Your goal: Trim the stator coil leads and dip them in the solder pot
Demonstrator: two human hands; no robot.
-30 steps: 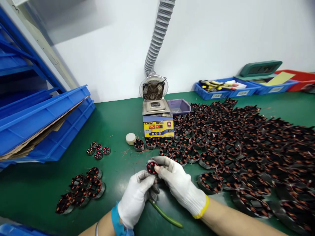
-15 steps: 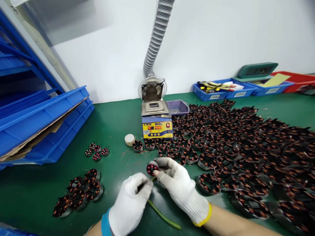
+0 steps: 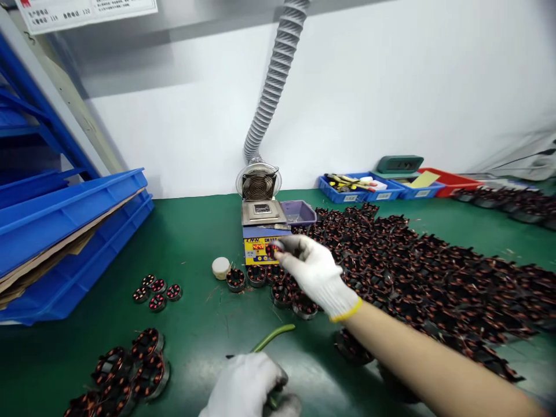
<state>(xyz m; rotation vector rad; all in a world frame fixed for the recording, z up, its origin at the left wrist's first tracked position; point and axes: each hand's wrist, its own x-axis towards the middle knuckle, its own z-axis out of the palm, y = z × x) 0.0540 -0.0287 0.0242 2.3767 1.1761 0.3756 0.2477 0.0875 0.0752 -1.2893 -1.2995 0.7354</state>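
My right hand (image 3: 310, 263), in a white knit glove with a yellow cuff, is closed on a small motor stator (image 3: 273, 250) with red and dark windings. It holds the stator up in front of the yellow-faced solder pot (image 3: 264, 231), covering part of its display. At the bottom, my left hand (image 3: 249, 385), also gloved in white, has its fingers wrapped round a slim, curved green tool (image 3: 274, 335). The kind of tool is unclear, as the glove hides its middle. Several wound stators (image 3: 256, 275) stand along the front of the pot.
Many larger stators (image 3: 412, 266) cover the right of the green table. Smaller ones (image 3: 157, 286) and a larger group (image 3: 147, 370) lie left. A white round pad (image 3: 221, 267), purple tray (image 3: 299, 213), tool bins (image 3: 347, 194) and stacked blue crates (image 3: 78, 231) surround the pot.
My right hand has moved forward and up with the small stator, toward the solder pot. My left hand has drawn back toward the bottom edge with the green tool. The view has shifted.
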